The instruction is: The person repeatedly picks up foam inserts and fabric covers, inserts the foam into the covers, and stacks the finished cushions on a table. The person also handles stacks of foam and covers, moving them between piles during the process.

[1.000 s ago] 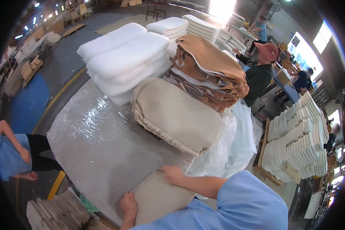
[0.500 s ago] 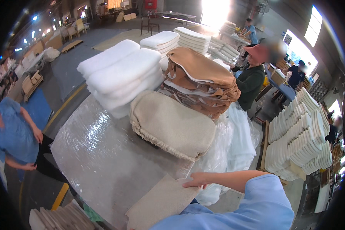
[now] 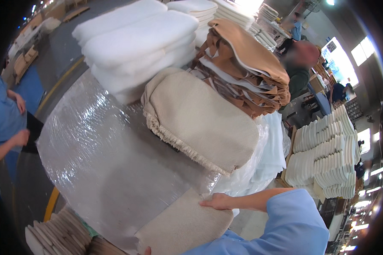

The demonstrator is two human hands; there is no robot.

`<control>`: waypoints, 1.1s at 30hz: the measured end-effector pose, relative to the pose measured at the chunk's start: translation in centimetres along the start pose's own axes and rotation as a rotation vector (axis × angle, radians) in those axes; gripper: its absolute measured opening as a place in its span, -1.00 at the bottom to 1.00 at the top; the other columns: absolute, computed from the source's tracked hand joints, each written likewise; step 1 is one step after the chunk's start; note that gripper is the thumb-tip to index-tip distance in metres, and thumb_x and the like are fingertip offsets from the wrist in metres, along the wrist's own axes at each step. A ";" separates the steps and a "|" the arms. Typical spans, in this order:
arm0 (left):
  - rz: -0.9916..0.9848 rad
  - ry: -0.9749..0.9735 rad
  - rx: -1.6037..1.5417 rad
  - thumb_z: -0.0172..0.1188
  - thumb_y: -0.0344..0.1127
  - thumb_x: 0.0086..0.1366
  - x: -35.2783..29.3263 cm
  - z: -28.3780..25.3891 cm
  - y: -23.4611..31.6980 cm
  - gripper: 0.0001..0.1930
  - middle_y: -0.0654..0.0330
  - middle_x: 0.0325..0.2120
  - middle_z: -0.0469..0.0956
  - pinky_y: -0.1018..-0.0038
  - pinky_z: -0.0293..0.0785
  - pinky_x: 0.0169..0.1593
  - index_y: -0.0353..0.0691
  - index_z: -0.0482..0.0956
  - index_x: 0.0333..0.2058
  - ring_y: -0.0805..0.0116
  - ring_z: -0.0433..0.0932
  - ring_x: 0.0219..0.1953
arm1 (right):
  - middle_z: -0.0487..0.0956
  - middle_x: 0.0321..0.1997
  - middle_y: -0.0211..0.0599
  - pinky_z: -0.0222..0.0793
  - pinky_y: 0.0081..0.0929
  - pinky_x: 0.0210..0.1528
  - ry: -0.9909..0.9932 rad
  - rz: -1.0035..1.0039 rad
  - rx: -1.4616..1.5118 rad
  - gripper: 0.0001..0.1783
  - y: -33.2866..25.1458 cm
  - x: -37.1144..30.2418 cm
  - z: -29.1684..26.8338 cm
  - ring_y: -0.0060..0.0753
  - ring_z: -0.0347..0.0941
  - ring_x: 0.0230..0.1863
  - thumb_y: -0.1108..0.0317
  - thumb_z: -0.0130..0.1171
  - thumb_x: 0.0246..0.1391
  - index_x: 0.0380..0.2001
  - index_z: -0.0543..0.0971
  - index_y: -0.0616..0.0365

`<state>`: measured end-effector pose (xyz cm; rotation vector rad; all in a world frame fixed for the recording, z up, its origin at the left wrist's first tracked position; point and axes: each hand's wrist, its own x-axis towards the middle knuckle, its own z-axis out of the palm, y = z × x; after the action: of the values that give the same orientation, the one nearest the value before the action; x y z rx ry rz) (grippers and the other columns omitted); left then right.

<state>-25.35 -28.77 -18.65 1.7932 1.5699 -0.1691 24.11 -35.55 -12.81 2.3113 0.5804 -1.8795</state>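
Note:
A flat beige fabric piece point(image 3: 187, 223) lies across the near edge of the plastic-wrapped surface point(image 3: 115, 182), close to my body. At its right edge, my right hand point(image 3: 217, 201) pinches the material, thumb on top. Of my left hand point(image 3: 147, 250) only a thumb tip shows at the bottom of the picture, on the piece's near left part; its other fingers are hidden. Just beyond lies a pile of beige fabric pieces point(image 3: 204, 117) with frayed edges. Behind that rises a stack of brown covers point(image 3: 251, 55) with white lining.
Thick white padding point(image 3: 136, 38) is stacked at the far left of the surface. Clear plastic and pale sheeting point(image 3: 268, 148) hang at the right. Cushions stand in rows point(image 3: 323, 153) further right. A person in blue point(image 3: 8, 114) is at the left; wooden-looking slabs point(image 3: 59, 231) lie lower left.
My view has tipped down and moved closer to the surface. The left thumb has come into view on the fabric piece. My right hand keeps its hold on the right edge.

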 end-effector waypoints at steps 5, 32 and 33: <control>-0.040 0.002 0.012 0.23 0.05 0.45 0.7 0.7 0.0 -0.37 -0.06 0.19 0.56 0.22 0.48 0.22 -0.13 0.42 0.37 0.18 0.57 0.20 | 0.60 0.24 0.25 0.44 -0.06 0.31 -0.035 -0.035 0.013 0.11 0.3 2.3 0.0 0.17 0.53 0.31 -0.61 0.05 0.15 0.17 0.63 0.38; -0.134 -0.527 -0.519 0.08 0.06 0.53 -3.0 -0.3 5.8 -0.50 0.09 -0.13 0.57 0.30 0.44 -0.09 -0.16 0.51 0.24 0.27 0.55 -0.13 | 0.65 -0.21 -0.35 0.48 -0.50 -0.32 1.106 -2.340 0.409 -0.74 -10.4 -34.2 4.0 -0.49 0.53 -0.40 0.33 0.29 0.24 -0.03 0.74 0.08; -0.141 -0.537 -0.532 0.08 0.06 0.53 -2.8 -0.3 6.0 -0.50 0.10 -0.14 0.57 0.30 0.44 -0.10 -0.16 0.51 0.23 0.27 0.55 -0.14 | 0.66 -0.21 -0.33 0.49 -0.50 -0.31 1.121 -2.360 0.371 -0.75 -9.8 -34.0 3.5 -0.50 0.53 -0.40 0.35 0.30 0.23 -0.05 0.75 0.11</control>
<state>-20.74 -30.72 -14.30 1.1066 1.2030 -0.2488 11.92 -35.25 20.57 -0.6346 -1.4320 -0.1935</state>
